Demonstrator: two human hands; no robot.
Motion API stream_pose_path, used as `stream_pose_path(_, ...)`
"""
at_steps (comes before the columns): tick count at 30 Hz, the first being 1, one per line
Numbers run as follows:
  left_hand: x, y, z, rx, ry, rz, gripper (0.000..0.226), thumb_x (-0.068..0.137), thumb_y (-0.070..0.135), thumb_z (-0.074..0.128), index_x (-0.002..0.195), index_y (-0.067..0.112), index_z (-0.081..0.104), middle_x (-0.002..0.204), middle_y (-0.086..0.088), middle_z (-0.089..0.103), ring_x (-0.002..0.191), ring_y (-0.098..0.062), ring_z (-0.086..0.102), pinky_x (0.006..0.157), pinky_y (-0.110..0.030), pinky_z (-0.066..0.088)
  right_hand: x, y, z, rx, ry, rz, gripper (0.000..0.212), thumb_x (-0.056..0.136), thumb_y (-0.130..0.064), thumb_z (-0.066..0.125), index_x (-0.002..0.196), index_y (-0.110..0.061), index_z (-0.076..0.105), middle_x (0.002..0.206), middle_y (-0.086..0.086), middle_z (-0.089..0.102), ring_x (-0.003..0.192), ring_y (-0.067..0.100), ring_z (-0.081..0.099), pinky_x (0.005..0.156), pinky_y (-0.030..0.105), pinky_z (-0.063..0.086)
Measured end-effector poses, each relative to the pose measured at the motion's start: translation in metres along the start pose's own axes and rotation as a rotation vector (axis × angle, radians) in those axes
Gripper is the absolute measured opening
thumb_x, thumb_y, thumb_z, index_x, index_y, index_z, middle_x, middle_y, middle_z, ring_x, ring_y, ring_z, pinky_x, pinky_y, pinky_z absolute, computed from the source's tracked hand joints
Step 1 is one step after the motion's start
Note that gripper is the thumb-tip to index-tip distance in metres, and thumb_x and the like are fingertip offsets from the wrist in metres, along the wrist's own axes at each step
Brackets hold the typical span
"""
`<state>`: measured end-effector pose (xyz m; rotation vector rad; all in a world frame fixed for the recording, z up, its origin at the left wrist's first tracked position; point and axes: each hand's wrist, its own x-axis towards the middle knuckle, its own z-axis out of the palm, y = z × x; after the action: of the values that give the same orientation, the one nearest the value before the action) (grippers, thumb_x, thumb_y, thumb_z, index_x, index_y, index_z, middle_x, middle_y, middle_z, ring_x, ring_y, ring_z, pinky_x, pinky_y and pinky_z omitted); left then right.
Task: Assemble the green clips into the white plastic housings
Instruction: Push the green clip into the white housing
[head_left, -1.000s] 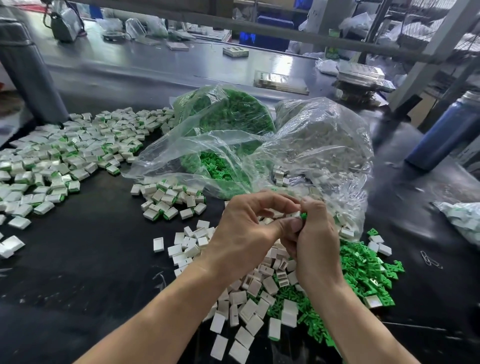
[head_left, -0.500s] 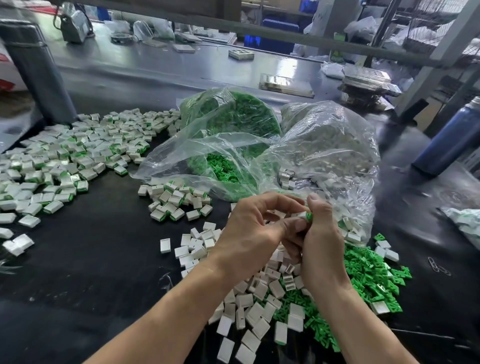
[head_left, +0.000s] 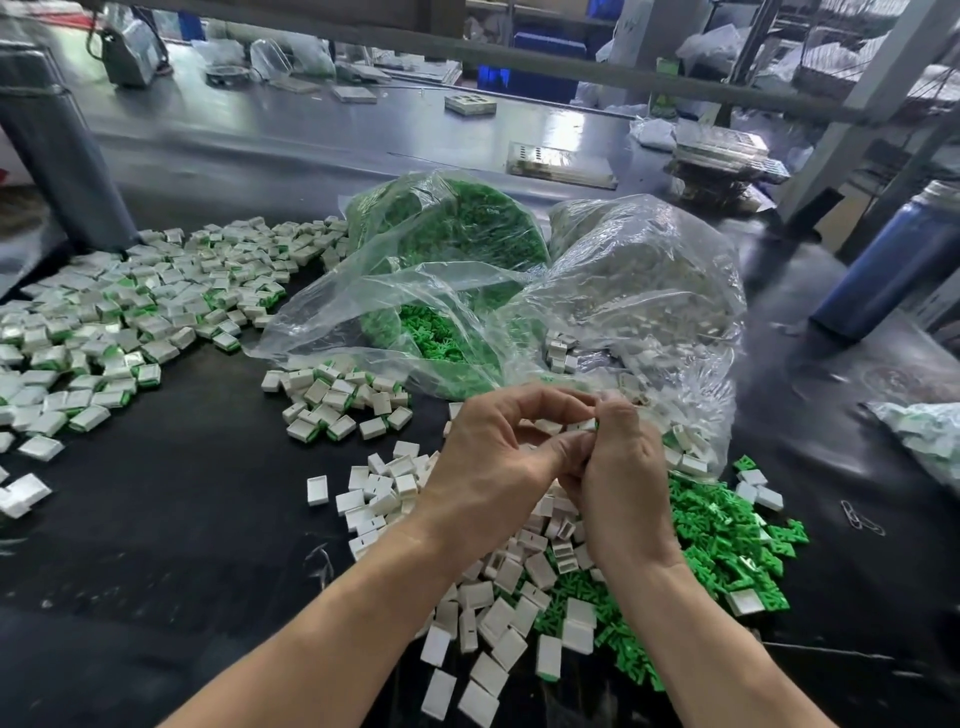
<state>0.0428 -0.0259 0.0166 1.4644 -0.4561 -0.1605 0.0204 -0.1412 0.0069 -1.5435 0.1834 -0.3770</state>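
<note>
My left hand and my right hand meet above the black table, fingertips together. Between them sits a small white housing, pinched by both hands; the green clip seen in it earlier is barely visible now. Below the hands lies a pile of loose white housings, and a pile of loose green clips spreads to the right. A small heap of assembled pieces lies left of the hands.
Clear plastic bags hold green clips and white housings behind the hands. A large spread of assembled pieces covers the left of the table. A blue bottle stands at the right, paper clips lie nearby.
The hands stay together on the same piece; the green tip visible between the fingers earlier is now almost hidden. The camera shifted slightly.
</note>
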Motion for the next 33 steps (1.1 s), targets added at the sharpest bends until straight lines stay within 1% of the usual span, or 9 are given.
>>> stream_pose_path(4,-0.001,0.001,0.0,0.004,0.0,0.012,0.01,0.091,0.002,0.075,0.101,0.005,0.076,0.117,0.003,0.076,0.101,-0.019,0.076,0.09,-0.041,0.062,0.001,0.001,0.001,0.005,0.022,0.0,0.051,0.101,-0.047,0.033,0.094,-0.028,0.08,0.089,0.015,0.078,0.092,0.037,0.076,0.081,0.064,0.059)
stream_pose_path(9,-0.002,0.001,0.0,0.001,0.003,0.022,0.01,0.091,0.001,0.075,0.1,0.005,0.076,0.116,0.003,0.077,0.1,-0.018,0.076,0.088,-0.039,0.063,0.001,0.002,0.002,-0.029,0.056,-0.006,0.052,0.102,-0.048,0.033,0.09,-0.03,0.08,0.08,0.007,0.076,0.08,0.027,0.073,0.07,0.046,0.054)
stream_pose_path(14,-0.002,0.0,0.0,0.004,-0.001,0.02,0.009,0.092,0.003,0.075,0.101,0.006,0.076,0.118,0.003,0.076,0.104,-0.018,0.075,0.093,-0.045,0.061,-0.001,0.0,0.003,-0.029,0.056,-0.03,0.05,0.1,-0.047,0.032,0.09,-0.034,0.079,0.089,0.008,0.078,0.09,0.026,0.076,0.081,0.053,0.061)
stream_pose_path(16,-0.002,0.001,-0.001,0.002,-0.007,0.018,0.01,0.093,0.004,0.074,0.102,0.008,0.075,0.118,0.005,0.076,0.103,-0.018,0.075,0.092,-0.044,0.061,-0.001,0.0,0.003,-0.036,0.053,-0.043,0.048,0.101,-0.047,0.033,0.088,-0.037,0.079,0.082,0.002,0.077,0.082,0.018,0.076,0.071,0.043,0.061)
stream_pose_path(19,-0.001,0.001,-0.002,0.009,-0.015,0.02,0.011,0.092,0.006,0.076,0.102,0.009,0.074,0.12,0.006,0.076,0.103,-0.017,0.075,0.091,-0.044,0.062,-0.002,-0.003,0.0,-0.007,0.005,-0.066,0.055,0.112,-0.037,0.032,0.085,-0.035,0.079,0.058,-0.009,0.067,0.055,0.0,0.064,0.048,0.015,0.048)
stream_pose_path(22,0.0,0.0,-0.007,0.001,0.006,0.006,0.01,0.09,0.01,0.078,0.1,0.009,0.075,0.119,0.004,0.076,0.104,-0.02,0.075,0.093,-0.048,0.061,-0.003,-0.004,-0.007,-0.004,-0.052,-0.061,0.059,0.113,-0.044,0.03,0.085,-0.025,0.079,0.058,-0.01,0.064,0.053,0.001,0.06,0.048,0.012,0.045)
stream_pose_path(24,0.002,0.0,-0.013,0.034,0.042,0.005,0.01,0.089,0.014,0.079,0.099,0.014,0.075,0.112,0.005,0.076,0.1,-0.021,0.075,0.091,-0.045,0.062,-0.001,-0.004,-0.013,-0.044,-0.052,-0.067,0.065,0.11,-0.054,0.033,0.073,-0.019,0.074,0.055,-0.009,0.055,0.049,0.003,0.048,0.046,0.013,0.039)
stream_pose_path(30,0.007,-0.003,-0.027,0.141,0.132,0.016,0.01,0.089,0.017,0.08,0.097,0.019,0.074,0.091,0.003,0.076,0.084,-0.01,0.072,0.077,-0.025,0.06,0.008,-0.011,-0.027,-0.132,-0.149,-0.185,0.019,0.096,-0.042,0.064,0.1,-0.027,0.074,0.082,-0.003,0.07,0.069,0.007,0.06,0.058,0.017,0.046)
stream_pose_path(33,0.007,-0.004,-0.028,0.166,0.128,0.015,0.009,0.089,0.017,0.081,0.096,0.018,0.075,0.088,0.004,0.076,0.081,-0.012,0.072,0.076,-0.028,0.062,0.007,-0.011,-0.024,-0.162,-0.201,-0.221,0.013,0.09,-0.033,0.07,0.101,-0.027,0.074,0.088,-0.005,0.074,0.074,0.005,0.066,0.06,0.014,0.05)
